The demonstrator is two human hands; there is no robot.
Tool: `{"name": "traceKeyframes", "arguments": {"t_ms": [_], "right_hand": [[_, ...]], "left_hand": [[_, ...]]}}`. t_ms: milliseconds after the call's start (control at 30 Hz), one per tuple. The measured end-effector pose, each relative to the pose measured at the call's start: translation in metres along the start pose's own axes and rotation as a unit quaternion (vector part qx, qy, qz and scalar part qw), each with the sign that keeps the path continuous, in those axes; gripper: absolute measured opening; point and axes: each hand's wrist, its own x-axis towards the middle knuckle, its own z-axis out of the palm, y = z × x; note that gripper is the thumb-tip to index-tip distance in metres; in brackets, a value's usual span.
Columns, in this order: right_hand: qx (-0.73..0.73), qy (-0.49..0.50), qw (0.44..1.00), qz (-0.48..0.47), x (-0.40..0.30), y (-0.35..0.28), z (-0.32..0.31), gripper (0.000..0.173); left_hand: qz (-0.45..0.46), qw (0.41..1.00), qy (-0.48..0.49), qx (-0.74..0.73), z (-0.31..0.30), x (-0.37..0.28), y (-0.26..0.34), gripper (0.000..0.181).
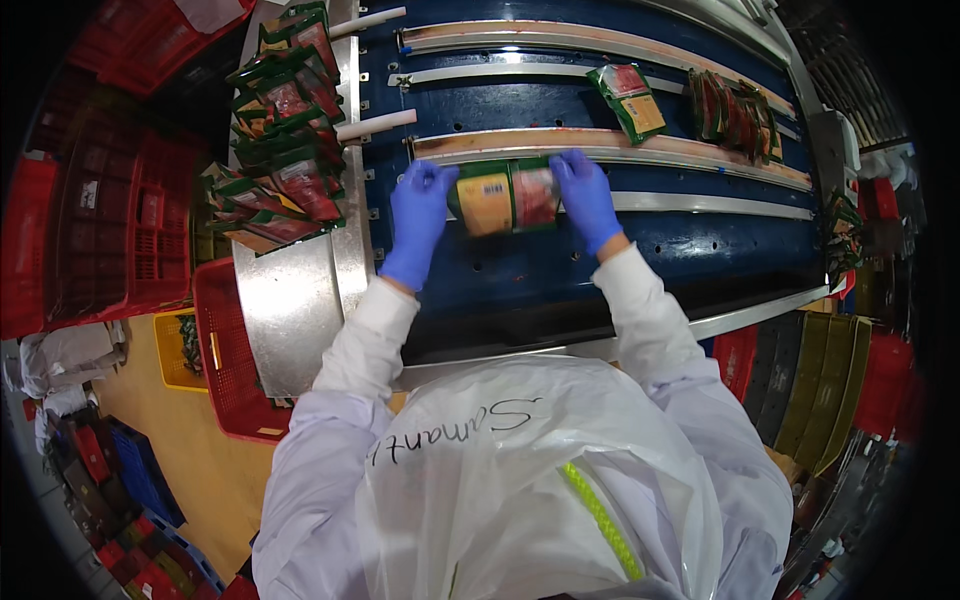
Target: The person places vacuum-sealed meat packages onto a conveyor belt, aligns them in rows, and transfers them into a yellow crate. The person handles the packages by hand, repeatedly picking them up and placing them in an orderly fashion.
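Observation:
Both my hands wear blue gloves and hold one flat plastic food packet (485, 199) stretched between them. Its film is green with a yellow label and a clear window showing reddish contents. My left hand (421, 217) pinches the packet's left upper corner, and my right hand (586, 196) grips the right one. The packet is over a metal strip (675, 202) on the dark blue machine bed (540, 277). Farther back, a similar packet (628, 103) lies across a sealing bar (517, 141). A row of several packets (735, 118) rests at the bar's right part.
Stacked packets (285, 142) cover the back of the steel side table (292, 300) on the left. Below it are a red crate (232, 360) and a yellow crate (174, 360). More packets (844, 229) hang at the bed's right end. White rods (379, 124) stick out over the bed's left edge.

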Motion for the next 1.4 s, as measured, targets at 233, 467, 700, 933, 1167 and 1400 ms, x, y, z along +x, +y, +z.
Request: {"name": "traceKeyframes", "arguments": {"t_ms": [233,467,700,933,1167,1400], "right_hand": [[-0.418,-0.031,0.908,0.025,0.064,-0.018,0.036,0.028],[-0.379,0.029,0.916,-0.132,0.024,-0.027,0.104,0.049],[-0.336,-0.119,0.934,0.036,0.069,-0.02,0.052,0.064],[-0.501,0.128,0.855,0.046,0.123,0.039,-0.088,0.014],[-0.055,0.002,0.998,0.007,0.054,-0.065,-0.09,0.029],[0.269,-0.049,0.961,0.05,-0.02,-0.007,-0.118,0.034]], "left_hand": [[0.049,0.941,0.041,0.333,0.021,0.067,-0.016,0.026],[0.011,0.95,0.014,0.311,0.017,0.072,-0.02,0.032],[-0.012,0.932,0.01,0.362,0.016,0.067,-0.008,0.028],[0.185,0.895,0.028,0.404,0.061,0.049,0.04,0.047],[0.309,0.95,-0.009,-0.051,0.14,-0.003,0.069,0.053],[0.047,0.953,-0.225,-0.199,0.087,-0.051,0.088,0.04]]}}
